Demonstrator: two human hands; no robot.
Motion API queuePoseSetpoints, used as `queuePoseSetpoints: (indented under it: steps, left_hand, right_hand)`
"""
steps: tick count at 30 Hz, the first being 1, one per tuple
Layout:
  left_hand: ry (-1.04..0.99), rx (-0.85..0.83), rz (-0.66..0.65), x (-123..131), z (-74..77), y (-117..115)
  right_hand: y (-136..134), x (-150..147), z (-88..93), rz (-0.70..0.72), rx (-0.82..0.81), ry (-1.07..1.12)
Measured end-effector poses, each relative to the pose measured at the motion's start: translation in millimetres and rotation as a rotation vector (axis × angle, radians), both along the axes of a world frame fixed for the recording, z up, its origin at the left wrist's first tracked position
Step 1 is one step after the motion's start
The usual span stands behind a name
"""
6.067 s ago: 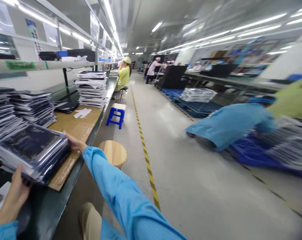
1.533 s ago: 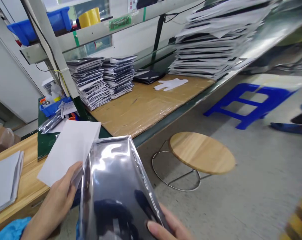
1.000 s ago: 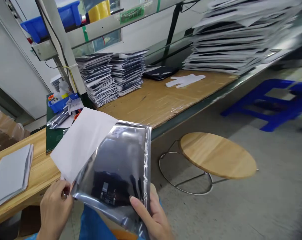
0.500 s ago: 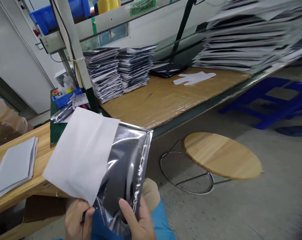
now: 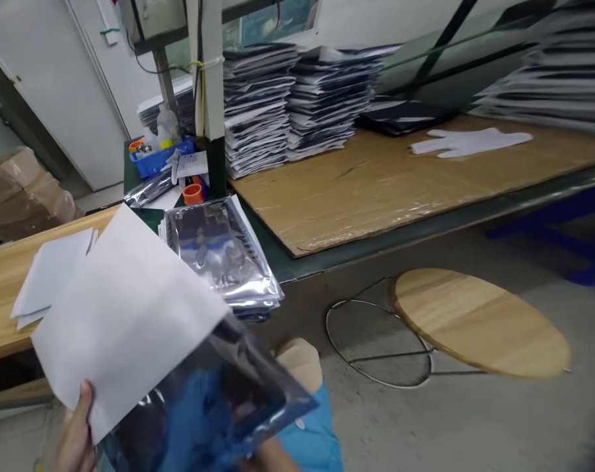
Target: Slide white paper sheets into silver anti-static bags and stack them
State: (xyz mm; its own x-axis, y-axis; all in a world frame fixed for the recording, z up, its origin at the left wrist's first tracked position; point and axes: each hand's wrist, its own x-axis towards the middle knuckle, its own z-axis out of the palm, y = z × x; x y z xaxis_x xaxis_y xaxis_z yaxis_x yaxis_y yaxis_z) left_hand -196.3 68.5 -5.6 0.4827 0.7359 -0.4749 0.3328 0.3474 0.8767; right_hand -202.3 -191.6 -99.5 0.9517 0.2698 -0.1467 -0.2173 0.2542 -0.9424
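Observation:
A large white sheet (image 5: 130,314) lies over part of a shiny dark see-through plastic bag (image 5: 213,393), both tilted in front of me. I cannot make out whether the sheet's lower part goes inside the bag. My left hand (image 5: 75,429) is closed on their left edge, thumb on top of the sheet. Under the bag's lower right side is my right hand (image 5: 272,455), blurred, its fingers hidden. Just beyond the sheet, a pile of shiny silvery bags (image 5: 218,242) sits at the corner of the green table.
Folded white sheets (image 5: 56,269) lie on the wooden table at left. Tall stacks of flat packets (image 5: 258,111) and a white glove (image 5: 469,141) rest on the brown board (image 5: 356,190). A round wooden stool (image 5: 479,321) stands at right. A blue tray (image 5: 154,160) holds bottles.
The sheet and bag have swung left and lower, turning the bag toward the lower right. My left hand has moved left, and the view has shifted, bringing the silvery bag pile into sight.

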Motion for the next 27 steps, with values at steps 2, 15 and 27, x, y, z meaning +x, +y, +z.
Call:
queuePoseSetpoints:
  steps: [2, 15, 27]
  left_hand:
    - [0.031, 0.030, -0.063, -15.9, -21.1, 27.4]
    - [0.283, -0.005, -0.582, -20.1, -127.8, 31.9]
    - [0.456, -0.244, -0.684, -77.3, -145.1, 24.3]
  right_hand:
    - [-17.3, 20.8, -12.3, -0.018, 0.055, 0.125]
    - [0.6, 31.6, -64.7, -0.423, -0.048, 0.366]
    - [-20.6, -46.3, -78.4, -0.549, -0.331, 0.513]
